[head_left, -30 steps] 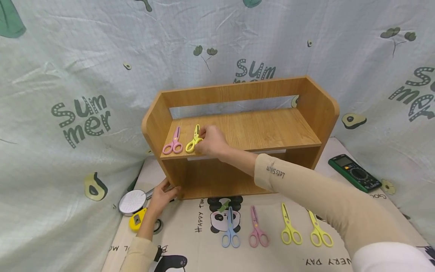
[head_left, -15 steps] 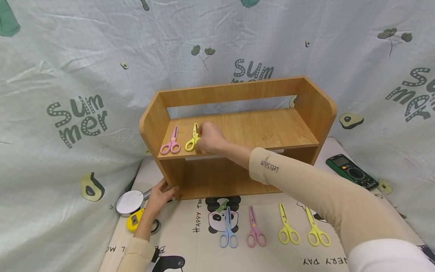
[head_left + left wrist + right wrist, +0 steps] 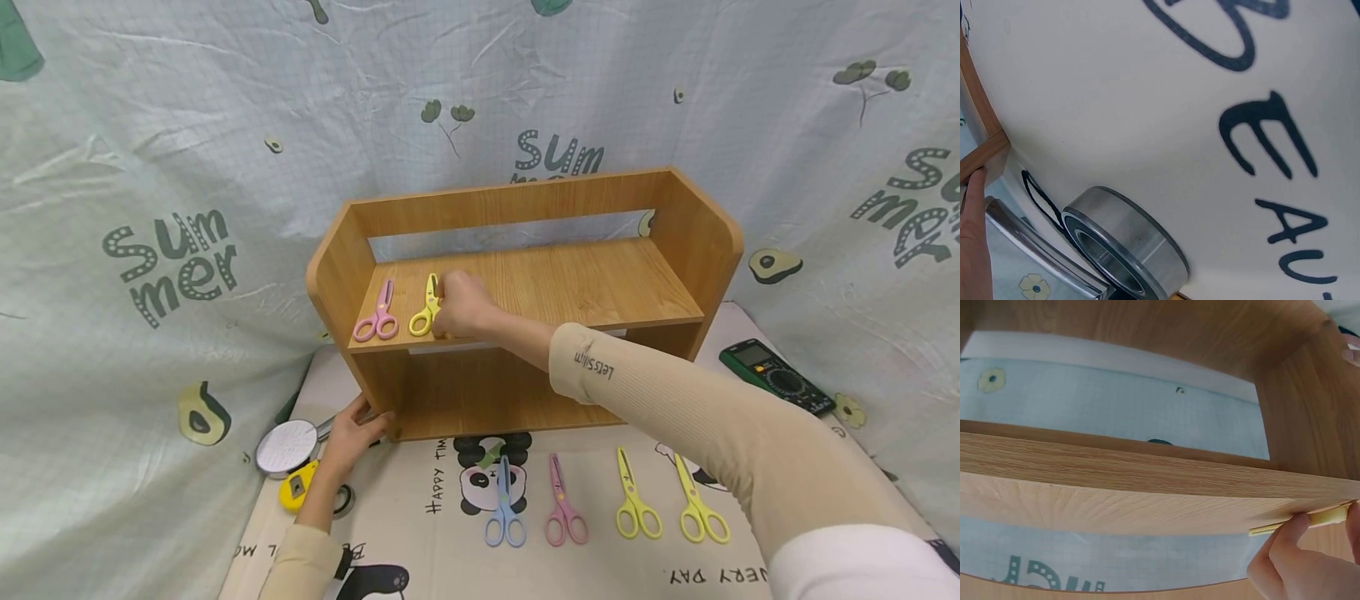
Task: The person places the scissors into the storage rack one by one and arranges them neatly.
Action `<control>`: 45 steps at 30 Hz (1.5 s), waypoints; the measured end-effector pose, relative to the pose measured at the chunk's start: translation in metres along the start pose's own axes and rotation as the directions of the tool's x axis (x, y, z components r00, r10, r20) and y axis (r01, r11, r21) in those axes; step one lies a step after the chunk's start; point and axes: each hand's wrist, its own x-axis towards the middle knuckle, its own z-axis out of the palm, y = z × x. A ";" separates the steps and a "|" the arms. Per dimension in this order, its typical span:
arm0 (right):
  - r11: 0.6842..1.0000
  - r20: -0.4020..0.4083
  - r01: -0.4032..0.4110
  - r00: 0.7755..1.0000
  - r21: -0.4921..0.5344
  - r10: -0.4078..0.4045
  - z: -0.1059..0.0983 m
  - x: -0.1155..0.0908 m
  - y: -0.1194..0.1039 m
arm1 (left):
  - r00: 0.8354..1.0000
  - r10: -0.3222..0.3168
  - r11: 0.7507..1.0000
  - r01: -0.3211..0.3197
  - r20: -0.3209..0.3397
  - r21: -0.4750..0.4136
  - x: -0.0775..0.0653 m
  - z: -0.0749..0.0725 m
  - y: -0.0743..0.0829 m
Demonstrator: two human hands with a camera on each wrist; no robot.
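Note:
A two-tier wooden shelf [image 3: 570,283] stands against the printed cloth in the head view. On the left of its upper board lies a pair of pink scissors [image 3: 381,316], blades pointing back. Just right of it, a pair of yellow scissors [image 3: 425,320] lies the same way, pinched along its right side by my right hand [image 3: 467,307]; the right wrist view shows these yellow scissors [image 3: 1329,517] between thumb and finger at the board. My left hand [image 3: 352,437] grips the shelf's lower left corner, its thumb in front and other fingers partly hidden behind the side panel.
In front of the shelf lie blue scissors [image 3: 504,504], pink scissors [image 3: 559,502] and two yellow scissors [image 3: 632,500]. Near my left forearm are a magnifying glass [image 3: 287,447], a yellow tape measure [image 3: 294,490] and a metal bearing [image 3: 1141,231]. A green multimeter [image 3: 776,379] lies at the right.
The head view has shifted slightly. My right hand stays at the yellow scissors, which have moved only a little on the upper board; my left hand holds its place.

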 end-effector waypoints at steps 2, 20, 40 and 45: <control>1.000 0.003 0.002 1.000 0.002 -0.002 0.000 0.000 0.000 | 1.000 -0.005 1.000 0.005 -0.006 0.001 0.000 -0.001 0.000; 0.959 -0.008 0.157 0.987 0.236 -0.159 -0.007 -0.056 0.019 | 1.000 0.001 1.000 0.000 -0.024 0.006 -0.002 -0.004 0.002; 0.753 -0.029 0.055 0.998 0.655 -0.048 0.084 -0.160 0.128 | 0.999 -0.004 1.000 0.003 -0.052 -0.015 -0.002 0.004 -0.001; 0.706 0.027 -0.058 0.998 0.706 0.055 0.104 -0.177 0.142 | 0.999 0.013 1.000 -0.014 -0.053 -0.020 -0.001 0.006 0.001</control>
